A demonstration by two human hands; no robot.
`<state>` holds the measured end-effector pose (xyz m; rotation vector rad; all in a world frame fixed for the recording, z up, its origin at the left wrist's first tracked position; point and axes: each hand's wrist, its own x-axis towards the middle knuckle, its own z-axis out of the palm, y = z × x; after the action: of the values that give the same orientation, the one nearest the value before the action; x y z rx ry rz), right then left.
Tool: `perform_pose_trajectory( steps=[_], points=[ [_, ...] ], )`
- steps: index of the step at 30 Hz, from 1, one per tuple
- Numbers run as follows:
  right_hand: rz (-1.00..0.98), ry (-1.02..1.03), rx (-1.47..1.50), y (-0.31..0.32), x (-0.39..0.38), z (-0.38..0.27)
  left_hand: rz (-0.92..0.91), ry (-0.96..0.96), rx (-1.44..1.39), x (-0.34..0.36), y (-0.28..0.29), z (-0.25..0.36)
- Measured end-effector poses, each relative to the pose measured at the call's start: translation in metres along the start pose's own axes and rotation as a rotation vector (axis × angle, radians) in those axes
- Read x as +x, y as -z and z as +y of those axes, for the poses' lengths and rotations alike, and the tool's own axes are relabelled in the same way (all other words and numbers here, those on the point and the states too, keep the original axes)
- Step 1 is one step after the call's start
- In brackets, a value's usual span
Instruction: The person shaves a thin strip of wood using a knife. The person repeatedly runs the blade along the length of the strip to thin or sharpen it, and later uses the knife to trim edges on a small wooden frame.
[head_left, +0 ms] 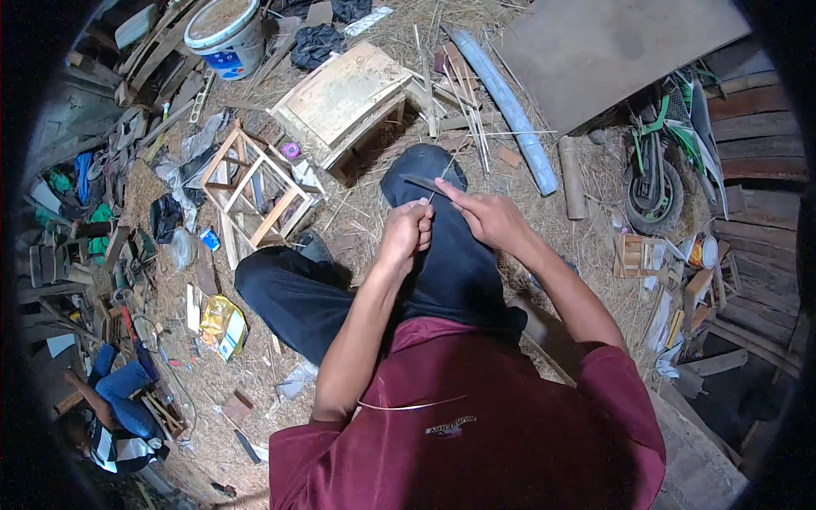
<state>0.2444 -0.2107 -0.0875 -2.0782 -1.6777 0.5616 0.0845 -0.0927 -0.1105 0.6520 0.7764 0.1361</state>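
Right hand (486, 218) grasping the knife (422, 181) and left hand (406, 231) pinching the thin strip (432, 195) near the knee's (416, 158) far edge, the knife could skid into the left hand or knee if the strip twists or pressure slips.

This looks like a rough woodworking shed. Its floor (344, 217), strewn with straw or shavings (582, 251), surrounds a bench (347, 89) of raw wood. Left of the bench are a slatted frame (249, 190), a bucket (228, 47) and scrap wood (157, 53); right of it, a pole (507, 106), a green bike (654, 195) and, farthest out, a plank wall (761, 234).
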Motion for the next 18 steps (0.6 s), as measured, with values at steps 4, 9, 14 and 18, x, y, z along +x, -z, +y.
perform_pose_trajectory(
  steps=[4, 9, 14, 18],
  points=[
    [-0.009, 0.015, -0.044, -0.009, -0.002, 0.005, -0.035, -0.004, 0.006, -0.005, 0.011, -0.01],
    [0.003, -0.041, -0.087, -0.015, -0.004, -0.006, -0.032, -0.055, 0.032, -0.019, 0.024, -0.023],
    [0.063, -0.119, -0.097, -0.015, -0.002, 0.002, -0.021, -0.039, 0.057, -0.051, 0.04, -0.032],
    [0.179, -0.112, -0.044, -0.019, -0.003, 0.022, 0.01, -0.007, 0.102, -0.096, 0.059, -0.038]
  ],
)
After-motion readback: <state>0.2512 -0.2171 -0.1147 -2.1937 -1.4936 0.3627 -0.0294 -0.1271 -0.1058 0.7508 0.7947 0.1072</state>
